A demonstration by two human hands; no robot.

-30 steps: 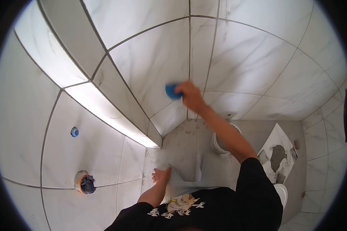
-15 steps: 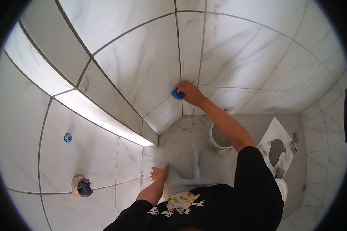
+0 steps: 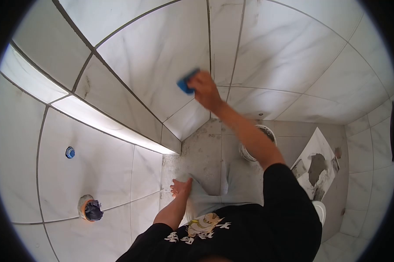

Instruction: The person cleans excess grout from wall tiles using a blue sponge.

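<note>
My right hand (image 3: 205,91) grips a small blue pad (image 3: 188,81), blurred by motion, in front of the marble-look wall tile (image 3: 162,56) left of the corner. Dark joint lines run between the tiles around it. Low beside my knee is my left hand (image 3: 181,187), with nothing in it and its fingers apart. It is close to my light grey trouser leg (image 3: 199,196).
A white bucket (image 3: 245,153) stands on the grey floor (image 3: 201,157) behind my right forearm. Farther right lies a white board (image 3: 308,153) with grey mortar (image 3: 317,169). A lit ledge (image 3: 101,118), a blue plug (image 3: 70,152) and a stuffed orange pipe (image 3: 90,209) are at left.
My right hand has moved up and left with the blue pad, away from the corner joint onto the tile face. My left hand has stayed nearly in place. The view has shifted slightly.
</note>
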